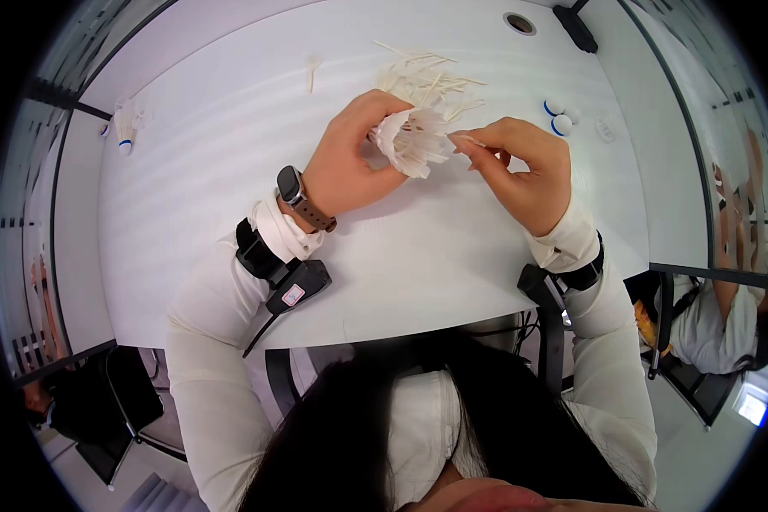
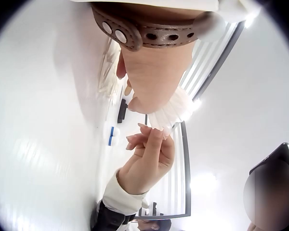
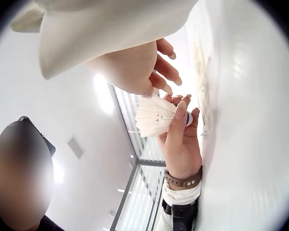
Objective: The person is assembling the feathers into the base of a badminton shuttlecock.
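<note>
A white feather shuttlecock [image 1: 411,141] is held in the left hand [image 1: 350,162], its feathered mouth towards the right hand. In the right wrist view the left hand [image 3: 183,144] curls its thumb and fingers round the shuttlecock [image 3: 155,115] near its blue-banded base. The right hand [image 1: 525,166] has thumb and forefinger pinched together at the feather edge; in the left wrist view those fingertips meet at the feathers [image 2: 171,113]. Whether a feather lies between them cannot be told.
Loose feather pieces [image 1: 427,77] lie in a pile behind the hands, with a single piece [image 1: 311,75] to their left. Several blue-banded cork bases [image 1: 561,125] are at the right. Another shuttlecock [image 1: 125,128] lies far left. A round hole [image 1: 520,24] is at the back.
</note>
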Available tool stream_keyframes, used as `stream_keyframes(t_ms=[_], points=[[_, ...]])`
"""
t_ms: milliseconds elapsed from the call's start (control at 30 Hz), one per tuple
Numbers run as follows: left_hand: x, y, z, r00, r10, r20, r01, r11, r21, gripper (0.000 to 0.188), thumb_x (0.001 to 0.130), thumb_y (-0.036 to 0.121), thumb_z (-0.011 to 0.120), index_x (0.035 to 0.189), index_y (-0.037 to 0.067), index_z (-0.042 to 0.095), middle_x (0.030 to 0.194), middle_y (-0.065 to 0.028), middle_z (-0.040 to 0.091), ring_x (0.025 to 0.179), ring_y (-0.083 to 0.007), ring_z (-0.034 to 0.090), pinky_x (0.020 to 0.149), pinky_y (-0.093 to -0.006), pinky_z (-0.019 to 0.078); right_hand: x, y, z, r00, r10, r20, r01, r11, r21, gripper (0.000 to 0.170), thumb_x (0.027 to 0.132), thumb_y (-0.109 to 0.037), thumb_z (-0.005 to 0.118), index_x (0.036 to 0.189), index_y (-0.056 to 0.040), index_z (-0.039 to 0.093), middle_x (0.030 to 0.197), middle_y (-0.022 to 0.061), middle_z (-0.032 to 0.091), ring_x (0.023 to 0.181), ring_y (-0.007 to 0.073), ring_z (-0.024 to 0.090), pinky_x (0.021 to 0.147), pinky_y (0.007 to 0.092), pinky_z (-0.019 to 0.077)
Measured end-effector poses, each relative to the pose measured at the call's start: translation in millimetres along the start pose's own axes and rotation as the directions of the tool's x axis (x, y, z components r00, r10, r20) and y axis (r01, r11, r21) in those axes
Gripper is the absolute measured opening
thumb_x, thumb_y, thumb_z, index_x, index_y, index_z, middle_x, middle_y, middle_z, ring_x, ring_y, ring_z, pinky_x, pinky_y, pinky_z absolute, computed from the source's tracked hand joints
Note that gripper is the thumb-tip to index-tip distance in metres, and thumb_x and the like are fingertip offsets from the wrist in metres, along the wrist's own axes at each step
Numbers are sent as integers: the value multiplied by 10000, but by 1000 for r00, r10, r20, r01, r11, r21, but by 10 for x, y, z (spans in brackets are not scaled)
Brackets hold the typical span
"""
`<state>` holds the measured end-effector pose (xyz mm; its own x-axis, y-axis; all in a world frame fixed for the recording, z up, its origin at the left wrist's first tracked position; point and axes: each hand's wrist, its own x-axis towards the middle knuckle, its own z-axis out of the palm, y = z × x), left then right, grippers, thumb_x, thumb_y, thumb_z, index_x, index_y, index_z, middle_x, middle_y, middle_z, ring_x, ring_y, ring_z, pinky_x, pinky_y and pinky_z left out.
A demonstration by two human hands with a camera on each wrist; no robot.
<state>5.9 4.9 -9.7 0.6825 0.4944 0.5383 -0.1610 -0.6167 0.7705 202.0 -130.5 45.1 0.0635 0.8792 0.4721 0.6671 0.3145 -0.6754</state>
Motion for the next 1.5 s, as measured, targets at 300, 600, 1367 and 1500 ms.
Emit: stream_keyframes(t_ms=[300,600,1367,1500], points=[[8,29,19,998,21,65,-21,1000,-8,459,747,103,802,1169,53,626,1070,-64,637,926,-209,600,785,-310,481,-27,40,40,999,3,49,-3,1000,5,78,880,-79,747,953,-53,762,787,57,713,639,157,623,541,261,470],[8,39,-1,998,9,56,-9,1000,-5,458,755,98,799,1175,47,624,1076,-69,639,936,-214,603,788,-317,486,-4,48,-3,998,-61,29,61,998,11,70,876,-103,744,903,-39,745,758,60,705,603,163,618,510,267,447],[6,33,16,997,9,78,-7,999,-31,468,739,101,811,1176,61,650,1076,-67,646,957,-230,607,795,-326,492,27,63,-1,920,-363,150,390,883,-260,118,847,-114,768,918,-50,700,763,58,664,633,248,642,556,339,494],[20,54,5,995,19,96,-21,1000,23,467,733,99,813,1173,61,661,1077,-74,648,962,-244,609,800,-332,497,37,40,-9,895,-428,130,447,846,-292,135,836,-120,776,923,-52,699,761,56,659,631,244,640,552,337,494]])
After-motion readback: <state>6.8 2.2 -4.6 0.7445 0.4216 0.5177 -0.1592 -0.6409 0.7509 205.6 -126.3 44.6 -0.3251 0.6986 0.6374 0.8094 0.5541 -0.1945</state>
